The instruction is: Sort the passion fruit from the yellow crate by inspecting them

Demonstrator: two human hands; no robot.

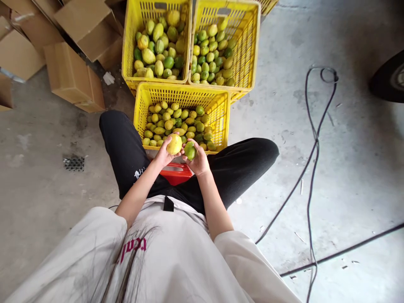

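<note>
My left hand is closed around a large yellow lemon. Close beside it, my right hand grips a smaller green lemon. Both hands are held over the near edge of a yellow plastic crate, between my knees. Many small yellow and green lemons lie inside that crate. Part of a red plastic seat or stool shows beneath my wrists.
Behind stand two more yellow crates, one on the left and one on the right, both holding lemons. Cardboard boxes crowd the upper left. A black cable loops over the concrete floor at right, near a dark wheel.
</note>
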